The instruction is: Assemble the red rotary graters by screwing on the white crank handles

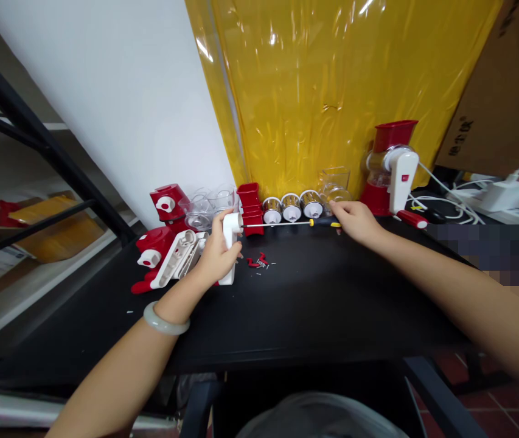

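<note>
While the left hand [216,252] grips a white crank handle [230,243] upright above the black table [314,304], the right hand [355,220] closes around the yellow-black grip of a screwdriver [286,224]. Screwdriver long axis lies nearly horizontal, tip pointing toward the person's left, meeting the handle's upper end. Small red clips [256,261] and loose screws lie just beside the left hand. Three metal drums [291,207] stand behind the shaft.

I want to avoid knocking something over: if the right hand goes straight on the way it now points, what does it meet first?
The right hand points left along the screwdriver it grips. Going on, it would probably first meet the white handle part held by the left hand, where the tip rests; depth is uncertain.
</note>
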Demonstrator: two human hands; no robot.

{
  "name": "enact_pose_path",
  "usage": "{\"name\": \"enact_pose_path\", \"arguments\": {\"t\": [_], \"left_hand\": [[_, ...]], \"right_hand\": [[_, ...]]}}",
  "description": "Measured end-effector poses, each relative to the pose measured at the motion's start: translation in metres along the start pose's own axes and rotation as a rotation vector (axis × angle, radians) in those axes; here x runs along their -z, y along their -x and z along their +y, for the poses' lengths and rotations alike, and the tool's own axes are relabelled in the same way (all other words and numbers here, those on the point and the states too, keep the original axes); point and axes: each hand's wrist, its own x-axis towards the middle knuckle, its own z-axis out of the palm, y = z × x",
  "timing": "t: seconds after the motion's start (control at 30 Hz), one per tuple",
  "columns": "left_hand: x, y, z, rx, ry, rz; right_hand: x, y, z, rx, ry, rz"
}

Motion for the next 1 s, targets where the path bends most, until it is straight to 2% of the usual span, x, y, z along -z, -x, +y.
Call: {"name": "enact_pose_path", "arguments": {"t": [0.1, 0.2, 0.6, 0.7, 0.8, 0.9, 1.0], "left_hand": [[0.001, -0.001, 0.002, 0.062, 0.025, -0.033], [0.001, -0.003, 0.002, 0.122, 0.106, -0.047], [-0.004, -0.005, 0.002, 0.283, 0.305, -0.066], [-0.005, -0.005, 0.004, 0.363, 0.315, -0.069], [-0.007, -0.005, 0.006, 0.411, 0.327, -0.062], [-0.009, -0.004, 0.006, 0.309, 0.305, -0.006], [-0.006, 0.0, 0.002, 0.104, 0.148, 0.08]], "right_hand": [[0.003, 0.002, -0.004, 0.19, 0.117, 0.091], [0.005, 0.004, -0.008, 0.306, 0.163, 0.162], [0.01, 0.005, -0.01, 0.496, 0.138, 0.28], [0.011, 0.009, -0.016, 0.488, 0.084, 0.318], [0.009, 0.008, -0.016, 0.403, -0.021, 0.368], [0.003, 0.0, -0.008, 0.307, -0.135, 0.345], [-0.005, -0.01, 0.004, 0.162, -0.273, 0.218]]}}
